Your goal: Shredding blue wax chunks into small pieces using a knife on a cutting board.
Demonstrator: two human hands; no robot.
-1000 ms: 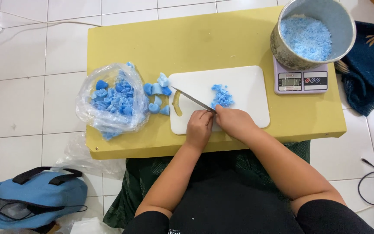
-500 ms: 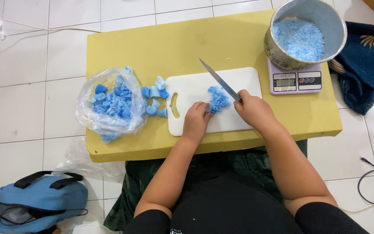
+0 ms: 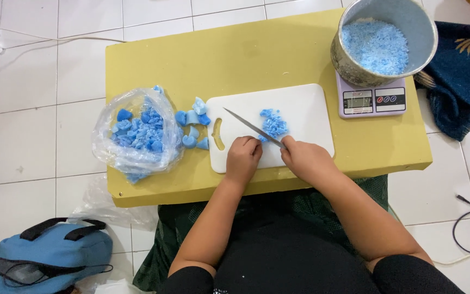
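Observation:
My right hand [image 3: 305, 159] grips a knife [image 3: 252, 128] whose blade lies low across the white cutting board [image 3: 305, 103], pointing left. Just beyond the blade sits a small heap of chopped blue pieces [image 3: 274, 123]. My left hand [image 3: 242, 157] rests on the board's near edge with curled fingers, close to the blade; whether it holds a piece is hidden. Several larger blue chunks [image 3: 192, 126] lie left of the board on the yellow table [image 3: 246, 54].
A clear plastic bag of blue chunks [image 3: 137, 130] lies at the table's left. A metal pot of blue crumbs [image 3: 383, 39] stands on a digital scale [image 3: 373, 101] at the right. A blue bag [image 3: 47, 258] and cables lie on the tiled floor.
The knife, lifted and angled up toward the right half a second ago, has come down to lie low across the board, pointing left. My left hand drew back from the chopped pile.

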